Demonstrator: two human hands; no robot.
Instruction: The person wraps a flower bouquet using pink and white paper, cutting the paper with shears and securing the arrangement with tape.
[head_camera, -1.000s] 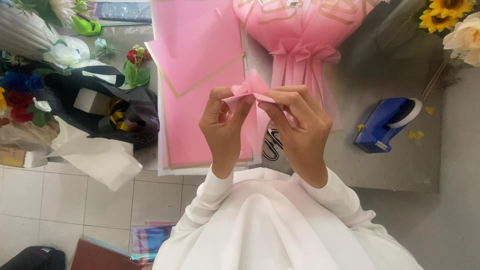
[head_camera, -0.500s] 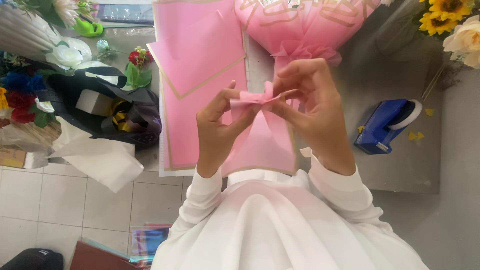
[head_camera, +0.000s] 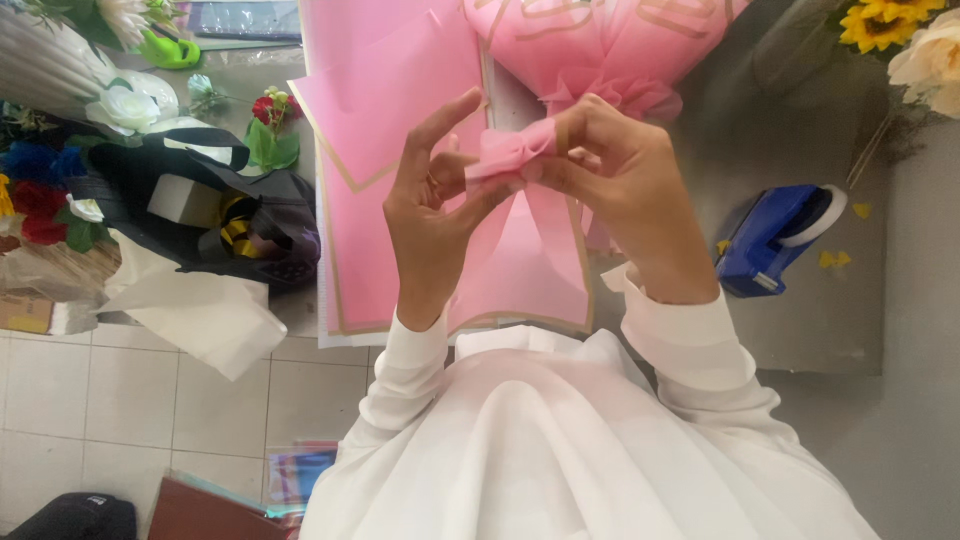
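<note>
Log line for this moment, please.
left hand: pinches pink paper sheet | right hand: gathers same sheet's top | behind: pink bouquet | right: blue tape dispenser

Pretty bright, soft even light here, barely any hard shadows. The white sleeves (head_camera: 690, 350) look a bit blown out, and the edges go slightly soft and stretched.
</note>
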